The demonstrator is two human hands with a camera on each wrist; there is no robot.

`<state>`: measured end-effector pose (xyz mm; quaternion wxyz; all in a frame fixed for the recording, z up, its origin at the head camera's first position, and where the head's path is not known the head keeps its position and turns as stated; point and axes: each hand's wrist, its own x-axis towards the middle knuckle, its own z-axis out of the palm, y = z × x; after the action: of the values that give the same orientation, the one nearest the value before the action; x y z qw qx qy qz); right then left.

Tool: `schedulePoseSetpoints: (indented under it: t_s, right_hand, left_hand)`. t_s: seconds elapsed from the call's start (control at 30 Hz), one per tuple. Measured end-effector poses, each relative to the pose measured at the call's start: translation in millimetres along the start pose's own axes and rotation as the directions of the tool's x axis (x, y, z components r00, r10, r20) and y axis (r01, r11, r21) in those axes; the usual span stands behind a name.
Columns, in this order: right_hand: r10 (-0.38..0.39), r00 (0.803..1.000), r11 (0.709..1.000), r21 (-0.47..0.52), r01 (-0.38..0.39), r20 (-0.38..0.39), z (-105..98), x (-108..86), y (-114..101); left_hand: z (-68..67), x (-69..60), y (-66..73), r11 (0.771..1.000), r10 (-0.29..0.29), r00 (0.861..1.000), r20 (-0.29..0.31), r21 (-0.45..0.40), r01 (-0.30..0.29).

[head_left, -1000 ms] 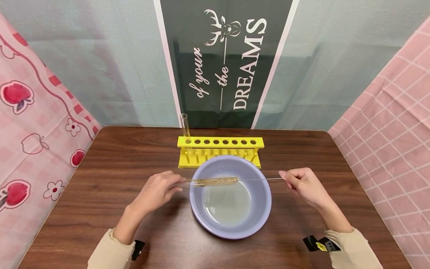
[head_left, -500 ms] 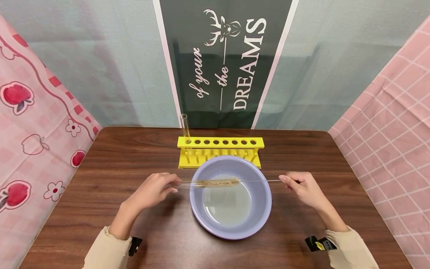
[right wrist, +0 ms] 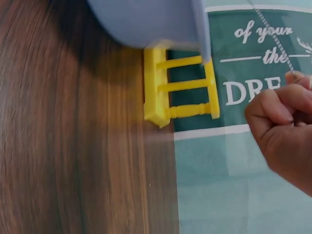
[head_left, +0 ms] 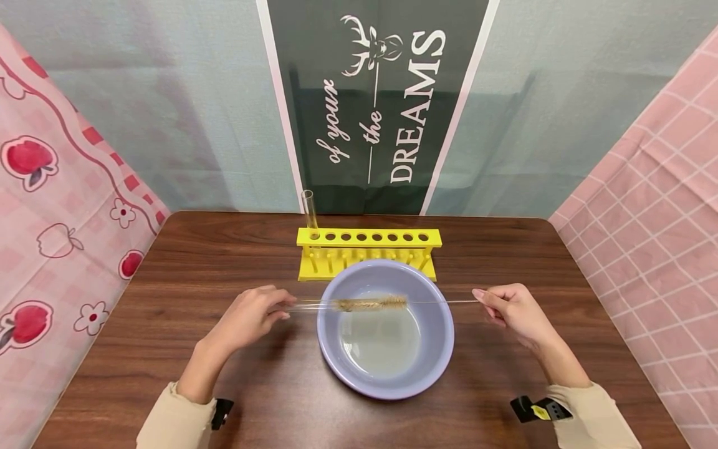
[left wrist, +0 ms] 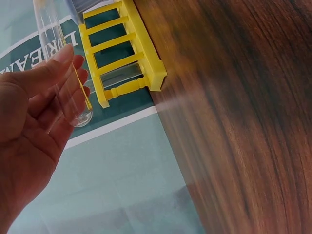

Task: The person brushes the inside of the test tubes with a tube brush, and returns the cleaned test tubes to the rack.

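Note:
My left hand (head_left: 247, 321) holds a clear glass test tube (head_left: 311, 305) near its rounded end, thumb on one side and fingers on the other. The tube lies roughly level over the purple basin (head_left: 386, 394), its mouth pointing right. A tan-bristled test tube brush (head_left: 395, 302) sits partly inside it, with the fluffier bristles outside the mouth. My right hand (head_left: 516, 315) pinches the end of the brush's thin wire handle, whose twisted wire (right wrist: 273, 36) shows in the right wrist view. Cloudy liquid (head_left: 381, 349) lies in the basin below. The tube's rounded bottom (left wrist: 82, 118) shows in the left wrist view.
Behind the basin stands a yellow test tube rack (head_left: 367, 246), with another test tube (head_left: 310, 209) upright in its leftmost hole. The brown wooden table (head_left: 224, 255) meets a printed curtain (head_left: 224, 125) at the back; pink cloths hang on both sides.
My left hand has shifted left with the test tube. The right hand went slightly left, then back right with the brush wire, and more bristles now stand outside the tube's mouth.

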<state>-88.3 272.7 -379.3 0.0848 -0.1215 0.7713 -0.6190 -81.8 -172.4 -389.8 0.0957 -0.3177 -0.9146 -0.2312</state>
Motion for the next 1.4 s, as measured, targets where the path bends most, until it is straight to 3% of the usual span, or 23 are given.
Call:
schedulePoseSetpoints:
  t_s: [0.1,0.2,0.37,0.43,0.57,0.63,0.8,0.87,1.0,1.13,1.23,1.4]
  right_hand:
    - [0.045,0.995,0.98,0.189,-0.061,0.088,-1.4,1.2,-1.0]
    - [0.086,0.983,0.943,0.304,-0.132,0.161,-4.3,1.9,-1.0]
    - [0.144,0.962,0.884,0.405,-0.231,0.234,-11.5,2.7,-2.6]
    - [0.145,0.958,0.873,0.424,-0.241,0.247,-15.0,2.7,-3.0]
    - [0.113,0.964,0.886,0.414,-0.208,0.241,-23.5,1.1,-2.0]
    - [0.063,0.966,0.89,0.424,-0.167,0.249,-29.3,-0.2,-0.2]
    - [-0.076,0.956,0.847,0.524,-0.088,0.283,-45.9,-5.9,4.5]
    - [-0.098,0.953,0.835,0.545,-0.079,0.288,-50.4,-8.3,5.8]
    - [-0.115,0.947,0.839,0.54,-0.068,0.298,-53.5,-10.0,7.5]
    - [-0.109,0.946,0.866,0.497,-0.06,0.304,-52.4,-10.3,8.2]
    - [-0.098,0.947,0.877,0.476,-0.063,0.305,-51.1,-10.9,9.5]
    - [-0.115,0.947,0.864,0.501,-0.054,0.301,-47.3,-10.4,14.0]
  left_hand:
    - [0.7,-0.9,-1.1,1.0,0.016,1.0,-0.023,0.019,-0.015]
    - [0.4,-1.7,-1.8,0.999,0.025,0.999,-0.037,0.028,-0.024]
    - [-1.7,-3.8,-2.9,1.0,0.016,0.999,-0.032,0.023,-0.015]
    - [-3.4,-5.4,-3.2,1.0,0.005,1.0,-0.029,0.011,-0.005]
    - [-8.1,-10.1,-5.2,1.0,-0.014,0.999,-0.043,-0.018,0.013]
    - [-10.7,-12.9,-7.4,1.0,-0.021,0.998,-0.064,-0.015,0.02]
    - [-15.5,-21.8,-15.1,0.998,-0.061,0.988,-0.141,0.01,0.063]
    - [-15.8,-24.2,-17.7,0.997,-0.072,0.984,-0.166,0.0,0.073]
    - [-13.8,-24.1,-19.8,0.998,-0.069,0.978,-0.195,-0.008,0.069]
    - [-10.1,-19.1,-18.3,0.996,-0.085,0.973,-0.216,-0.007,0.086]
    - [-7.8,-14.3,-16.1,0.992,-0.129,0.969,-0.209,-0.025,0.127]
    - [-5.7,-5.4,-12.4,0.975,-0.22,0.962,-0.16,-0.054,0.214]
